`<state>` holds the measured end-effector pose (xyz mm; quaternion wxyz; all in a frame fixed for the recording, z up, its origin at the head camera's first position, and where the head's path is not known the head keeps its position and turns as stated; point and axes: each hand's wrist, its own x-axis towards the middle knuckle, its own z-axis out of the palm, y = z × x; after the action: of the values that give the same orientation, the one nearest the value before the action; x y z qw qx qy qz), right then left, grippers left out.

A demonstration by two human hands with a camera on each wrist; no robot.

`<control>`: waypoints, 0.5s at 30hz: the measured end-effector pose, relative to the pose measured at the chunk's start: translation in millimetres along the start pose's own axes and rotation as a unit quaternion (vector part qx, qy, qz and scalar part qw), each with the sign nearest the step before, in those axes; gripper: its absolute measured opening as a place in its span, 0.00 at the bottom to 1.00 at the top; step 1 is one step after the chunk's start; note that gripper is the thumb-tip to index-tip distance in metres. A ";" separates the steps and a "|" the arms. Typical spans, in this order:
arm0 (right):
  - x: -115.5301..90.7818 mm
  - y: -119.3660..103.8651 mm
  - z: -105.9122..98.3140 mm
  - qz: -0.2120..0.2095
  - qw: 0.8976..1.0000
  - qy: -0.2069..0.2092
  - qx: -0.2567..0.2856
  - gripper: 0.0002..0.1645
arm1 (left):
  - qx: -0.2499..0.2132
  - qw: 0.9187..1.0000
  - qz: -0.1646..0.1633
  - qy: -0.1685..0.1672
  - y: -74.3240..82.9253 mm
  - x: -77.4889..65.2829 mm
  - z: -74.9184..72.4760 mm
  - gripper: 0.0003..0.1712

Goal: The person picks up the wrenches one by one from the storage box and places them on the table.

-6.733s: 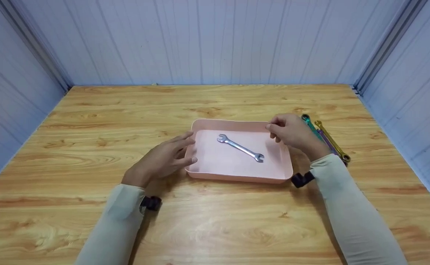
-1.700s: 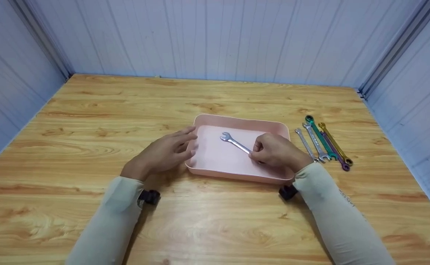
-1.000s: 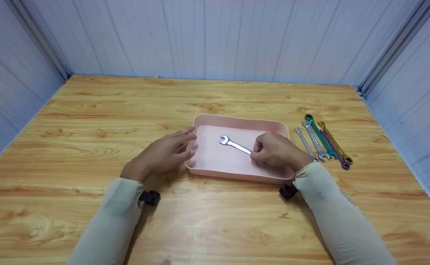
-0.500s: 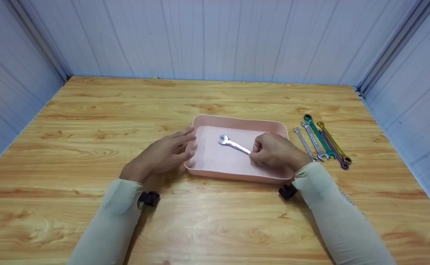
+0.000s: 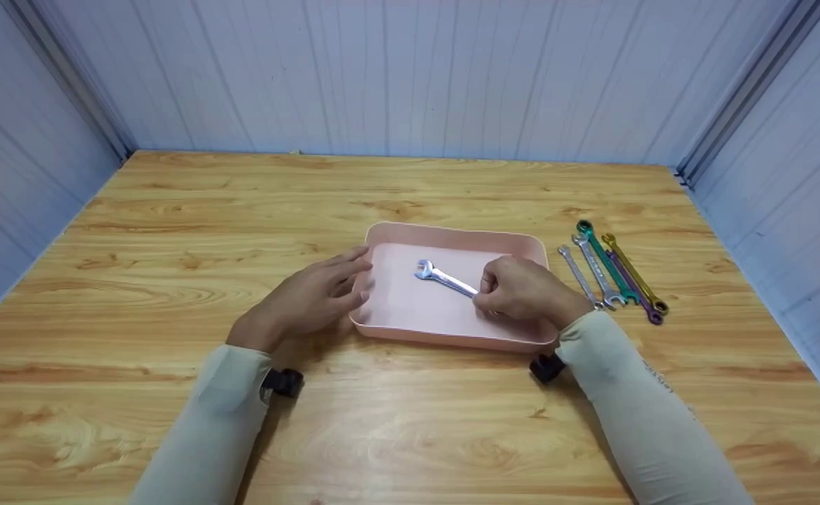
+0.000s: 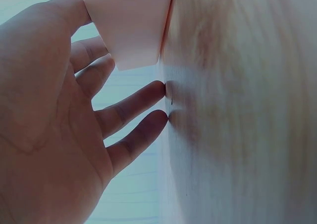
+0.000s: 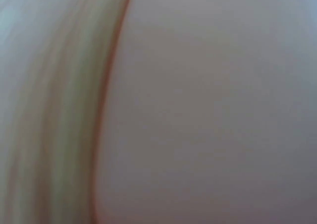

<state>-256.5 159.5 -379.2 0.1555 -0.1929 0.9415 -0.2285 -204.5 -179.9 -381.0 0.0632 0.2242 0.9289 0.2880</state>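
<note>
A silver open-end wrench (image 5: 446,278) lies slanted in the pink tray (image 5: 410,312). My right hand (image 5: 525,291) pinches its near right end between thumb and fingers, which hides that end. My left hand (image 5: 308,298) is at the tray's left wall, fingers extended. In the left wrist view, the left hand's (image 6: 59,100) fingers reach the tray wall (image 6: 131,26), and two fingertips touch the tabletop. The right wrist view is filled by the blurred tray wall (image 7: 198,110); the hand does not show there.
Right of the tray, several wrenches lie side by side: a small silver one (image 5: 580,278), a larger silver one (image 5: 597,272), a green one (image 5: 606,261), a purple one (image 5: 634,286) and a gold one (image 5: 635,273). Pale panel walls enclose the wooden table (image 5: 417,421).
Since the oldest frame, my right hand has come down from the tray's right rim and taken the wrench's right end. Over the last second, the wrench's angle shifts slightly; the left hand stays put.
</note>
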 end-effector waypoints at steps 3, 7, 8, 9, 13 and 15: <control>0.5 0.2 -0.1 0.000 1.000 -0.002 0.002 0.09 | 0.001 1.000 -0.003 -0.001 -0.1 0.0 -0.2 0.33; 1.0 -0.2 -0.1 0.004 1.000 -0.006 0.003 0.10 | 0.004 1.000 -0.002 0.000 0.3 -0.3 -0.5 0.33; 1.0 -0.3 -0.1 0.006 1.000 -0.008 0.005 0.10 | 0.004 1.000 -0.002 0.000 0.5 -0.3 -0.5 0.33; 1.0 -0.6 -0.1 0.009 1.000 -0.011 0.006 0.11 | 0.004 1.000 -0.002 0.000 0.6 -0.2 -0.5 0.33; 1.0 -1.6 -0.1 0.024 0.999 -0.020 0.013 0.11 | 0.005 1.000 -0.001 -0.001 0.5 0.4 -0.4 0.33; 0.9 -2.2 -0.3 0.027 0.999 -0.022 0.014 0.11 | 0.006 1.000 -0.002 0.000 0.2 0.9 -0.2 0.33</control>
<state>-256.7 157.4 -378.0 0.1848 -0.1702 0.9394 -0.2335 -205.3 -179.4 -380.7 0.0626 0.2228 0.9309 0.2828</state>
